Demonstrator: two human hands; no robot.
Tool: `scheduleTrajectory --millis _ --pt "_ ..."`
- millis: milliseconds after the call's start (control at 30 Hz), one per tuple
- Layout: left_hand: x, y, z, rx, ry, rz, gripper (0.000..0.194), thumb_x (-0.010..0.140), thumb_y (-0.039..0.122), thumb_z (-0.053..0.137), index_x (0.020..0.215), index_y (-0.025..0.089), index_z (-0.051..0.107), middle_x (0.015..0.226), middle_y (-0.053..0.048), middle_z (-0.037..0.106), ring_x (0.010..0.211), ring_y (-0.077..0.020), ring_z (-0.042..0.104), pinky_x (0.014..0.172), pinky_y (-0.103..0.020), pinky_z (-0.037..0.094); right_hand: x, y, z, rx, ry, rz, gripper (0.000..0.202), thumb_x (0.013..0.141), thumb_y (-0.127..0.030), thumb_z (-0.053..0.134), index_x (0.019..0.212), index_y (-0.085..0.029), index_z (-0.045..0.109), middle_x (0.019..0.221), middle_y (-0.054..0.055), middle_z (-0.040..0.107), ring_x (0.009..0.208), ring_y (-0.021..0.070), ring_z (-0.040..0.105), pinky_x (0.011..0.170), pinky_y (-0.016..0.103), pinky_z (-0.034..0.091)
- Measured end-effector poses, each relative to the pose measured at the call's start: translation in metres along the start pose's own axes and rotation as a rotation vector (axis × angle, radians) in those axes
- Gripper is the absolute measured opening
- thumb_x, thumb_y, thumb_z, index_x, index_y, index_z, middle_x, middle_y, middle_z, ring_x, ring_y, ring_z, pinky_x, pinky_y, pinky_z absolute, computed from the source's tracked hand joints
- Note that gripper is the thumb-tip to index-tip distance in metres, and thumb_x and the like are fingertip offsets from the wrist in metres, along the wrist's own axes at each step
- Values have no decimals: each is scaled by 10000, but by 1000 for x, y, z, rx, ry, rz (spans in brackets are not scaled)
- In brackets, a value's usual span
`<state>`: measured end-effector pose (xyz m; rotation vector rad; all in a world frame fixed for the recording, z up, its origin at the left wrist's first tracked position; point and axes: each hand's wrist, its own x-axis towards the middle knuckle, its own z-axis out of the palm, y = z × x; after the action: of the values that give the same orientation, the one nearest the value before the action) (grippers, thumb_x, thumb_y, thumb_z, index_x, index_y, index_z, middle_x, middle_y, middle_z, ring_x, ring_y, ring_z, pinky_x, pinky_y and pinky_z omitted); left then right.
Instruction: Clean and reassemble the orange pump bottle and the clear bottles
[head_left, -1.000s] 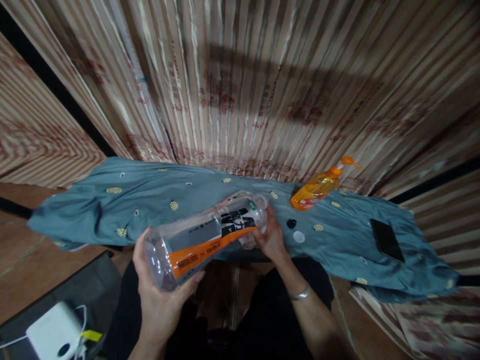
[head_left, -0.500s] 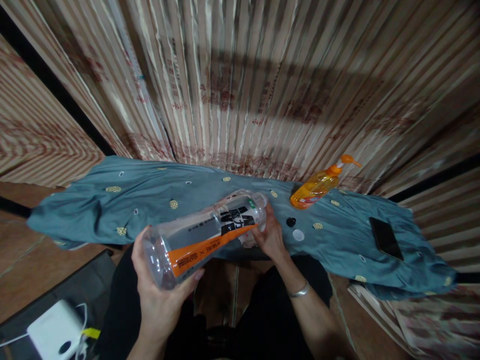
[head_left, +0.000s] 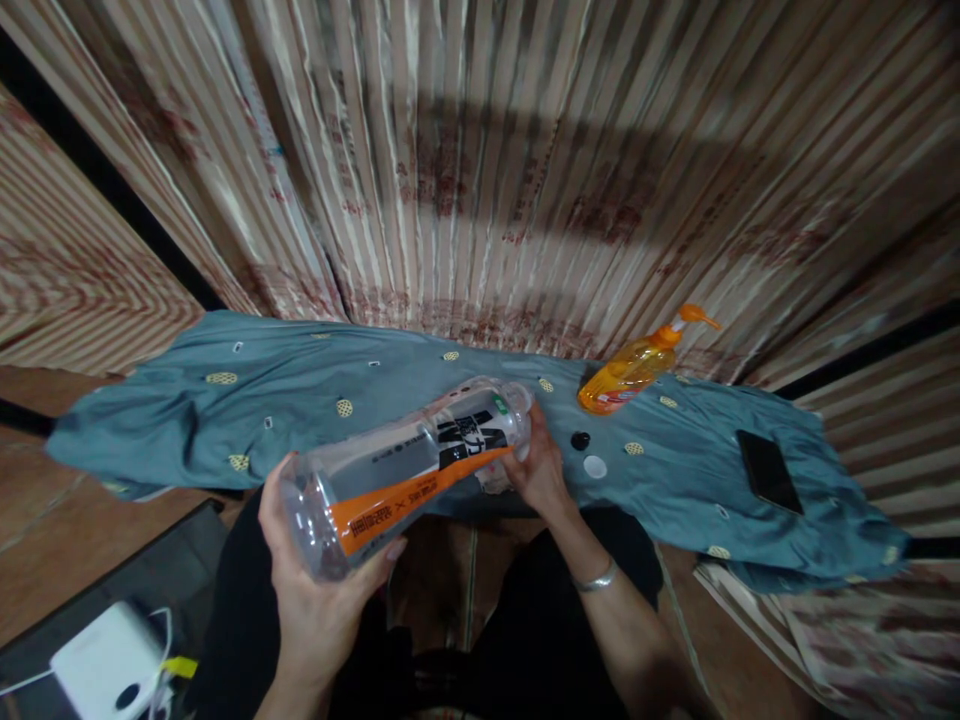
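A clear plastic bottle point(head_left: 409, 480) with an orange, black and white label lies tilted between my two hands, its neck up toward the right. My left hand point(head_left: 322, 600) is wrapped round the bottle's base. At the neck end, my right hand point(head_left: 538, 465) grips the bottle, with some fingers hidden behind it. The bottle is held over the near edge of the cloth-covered table point(head_left: 405, 385). Just right of my right hand lie a small black cap point(head_left: 580, 440) and a white disc point(head_left: 595, 467). A crumpled pale piece point(head_left: 495, 480) shows partly below the bottle.
An orange pump bottle point(head_left: 630, 375) stands near the back of the table. A dark phone point(head_left: 769, 470) lies at the right. Pleated curtains point(head_left: 480, 180) hang behind. A white box point(head_left: 109, 660) with cables sits on a dark surface at lower left.
Both hands keep the same grip on the bottle. The whole view has shifted very slightly; nothing else has visibly moved.
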<state>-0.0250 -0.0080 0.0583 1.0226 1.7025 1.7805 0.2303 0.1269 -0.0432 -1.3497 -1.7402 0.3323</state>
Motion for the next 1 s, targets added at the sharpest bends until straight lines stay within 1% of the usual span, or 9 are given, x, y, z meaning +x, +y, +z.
scheduleTrajectory --millis 67,200,300,500,633,800,867,1000 --pt "0 -1 0 -8 -1 3 1252 605 509 1122 1693 258 555 1706 -177 584 1548 -450 631 1348 -602 517 -1 2 1 -12 -2 -1 916 1043 -609 678 1796 -149 432 1693 282 706 1505 481 760 1212 684 670" --pt "0 -4 0 6 -14 10 1286 621 574 1118 1720 271 523 1743 -176 556 1607 -459 593 1373 -598 492 -3 5 2 -9 -2 12 958 1048 -594 676 1826 -123 376 1734 304 664 1511 474 759 1219 669 669" --pt "1 -5 -1 25 -14 28 1266 629 581 1116 1714 276 538 1738 -172 562 1621 -461 586 1383 -599 482 -3 6 3 -13 2 19 958 1042 -603 690 1819 -125 396 1726 300 673 1508 476 760 1215 669 671" --pt "3 -4 -2 37 -16 38 1239 640 560 1103 1709 281 543 1736 -169 567 1640 -468 573 1383 -607 486 -2 5 2 -22 -1 5 952 1049 -669 698 1805 -152 441 1703 280 700 1510 474 757 1210 674 675" --pt "3 -4 -2 29 -28 32 1240 650 541 1097 1721 284 530 1746 -175 570 1610 -460 611 1362 -604 513 -2 4 2 -21 5 9 921 1054 -631 689 1789 -130 449 1700 289 699 1502 468 764 1221 665 670" --pt "3 -2 0 1 -4 35 1231 614 509 1120 1686 262 568 1723 -180 588 1636 -463 582 1386 -606 479 -2 3 2 -29 9 8 868 1054 -567 691 1782 -156 458 1685 266 717 1498 445 770 1226 644 669" --pt "4 -1 0 5 -2 37 1220 618 501 1113 1684 260 570 1727 -182 585 1644 -466 573 1384 -607 481 -1 2 1 -24 9 2 857 1046 -547 693 1772 -149 469 1677 272 720 1493 447 771 1223 645 669" --pt "3 0 0 16 -6 32 1210 638 479 1095 1701 262 560 1707 -177 604 1602 -457 616 1361 -604 512 0 -1 0 -15 3 16 843 1034 -543 712 1750 -154 495 1663 269 730 1483 450 776 1214 641 674"
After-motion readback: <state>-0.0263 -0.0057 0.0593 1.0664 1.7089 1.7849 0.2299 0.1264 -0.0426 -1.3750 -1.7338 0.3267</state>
